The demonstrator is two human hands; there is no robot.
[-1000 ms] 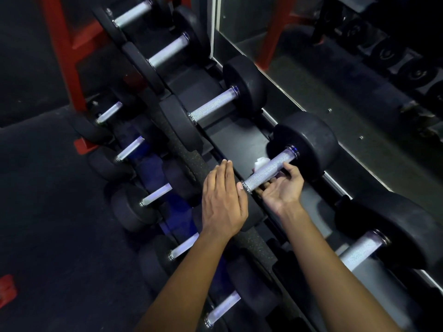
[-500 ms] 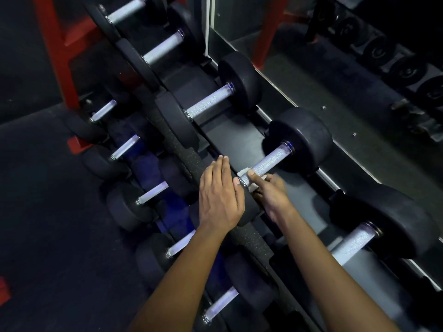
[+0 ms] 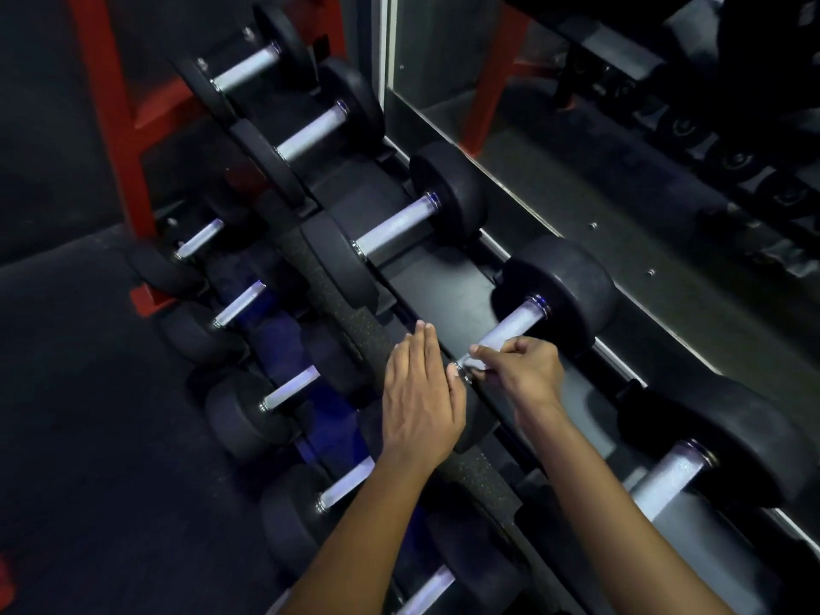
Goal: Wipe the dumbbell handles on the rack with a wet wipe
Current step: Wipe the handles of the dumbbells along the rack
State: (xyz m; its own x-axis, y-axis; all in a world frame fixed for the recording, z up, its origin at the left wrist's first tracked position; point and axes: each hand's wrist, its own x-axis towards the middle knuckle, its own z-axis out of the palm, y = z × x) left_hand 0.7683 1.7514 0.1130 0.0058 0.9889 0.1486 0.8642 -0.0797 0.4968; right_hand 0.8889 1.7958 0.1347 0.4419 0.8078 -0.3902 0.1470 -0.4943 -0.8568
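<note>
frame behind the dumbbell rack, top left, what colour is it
Red: the painted metal frame shows clearly in the head view.

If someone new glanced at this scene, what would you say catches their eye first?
Probably the two bare hands at the centre: the right hand curled round the near end of a bright metal dumbbell handle, a wet wipe showing white at its fingertips, while the left hand lies flat beside it. Next come the rows of black dumbbells running diagonally up the rack, and the red frame upper left.
</note>
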